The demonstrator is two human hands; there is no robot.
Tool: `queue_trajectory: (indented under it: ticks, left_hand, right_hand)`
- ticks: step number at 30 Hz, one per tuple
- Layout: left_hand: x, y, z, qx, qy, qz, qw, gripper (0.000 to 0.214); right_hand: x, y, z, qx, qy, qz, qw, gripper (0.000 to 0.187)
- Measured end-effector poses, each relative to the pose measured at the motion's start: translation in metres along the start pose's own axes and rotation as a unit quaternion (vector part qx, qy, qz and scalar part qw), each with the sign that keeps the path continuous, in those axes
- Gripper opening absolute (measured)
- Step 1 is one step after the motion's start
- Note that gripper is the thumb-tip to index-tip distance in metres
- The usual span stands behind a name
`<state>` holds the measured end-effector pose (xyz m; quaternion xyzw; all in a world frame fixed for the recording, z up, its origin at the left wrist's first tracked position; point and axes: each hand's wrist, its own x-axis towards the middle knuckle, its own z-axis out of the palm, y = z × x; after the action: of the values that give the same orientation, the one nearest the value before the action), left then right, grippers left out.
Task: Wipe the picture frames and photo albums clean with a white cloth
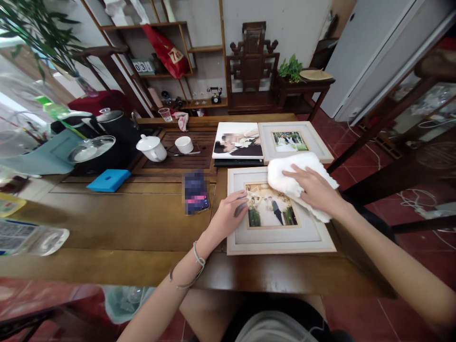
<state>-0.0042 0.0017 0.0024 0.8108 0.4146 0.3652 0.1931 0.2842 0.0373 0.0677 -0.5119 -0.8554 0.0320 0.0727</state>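
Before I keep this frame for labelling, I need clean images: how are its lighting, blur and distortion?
Head view: the wide lens bows lines near the edges, as on the glass cabinet; daylight washes out the far left; the phone and album cover carry blurred patches; left hand, right hand, white cloth and near photo frame are sharp, evenly lit.

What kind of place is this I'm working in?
Probably a home sitting or tea room: a wooden tea table with a white teapot and cup, a carved wooden chair against the wall, and open shelves holding ornaments.
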Motion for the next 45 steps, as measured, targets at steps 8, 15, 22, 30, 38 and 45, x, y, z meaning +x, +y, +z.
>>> queue_trajectory:
  ticks: [8, 15, 22, 30, 38, 45]
  left_hand:
    - [0.001, 0.000, -0.001, 0.011, -0.004, 0.008, 1.000, 0.021]
    - [0.002, 0.000, -0.002, 0.012, -0.009, -0.005, 1.000, 0.021]
    - [0.001, -0.001, -0.001, 0.001, -0.013, -0.017, 1.000, 0.024]
    - [0.000, 0.001, -0.005, -0.008, -0.001, -0.025, 1.000, 0.034]
    - [0.001, 0.004, -0.006, -0.016, -0.010, -0.041, 0.999, 0.025]
    - [0.002, 0.003, -0.005, -0.015, -0.020, -0.035, 0.999, 0.021]
  right_hand:
    - [0.076, -0.070, 0.007, 0.106, -0.049, -0.116, 0.986, 0.069]
    - [0.071, -0.068, -0.001, 0.071, -0.099, -0.119, 0.985, 0.058]
    - [0.006, -0.029, -0.003, -0.068, -0.043, 0.014, 0.997, 0.064]
    - [-0.034, -0.117, 0.019, -0.011, -0.112, -0.086, 0.990, 0.070]
    - [-0.092, -0.105, -0.024, 0.142, -0.193, -0.226, 0.944, 0.075]
    - [-0.054, -0.022, -0.025, 0.014, -0.131, -0.010, 0.991, 0.075]
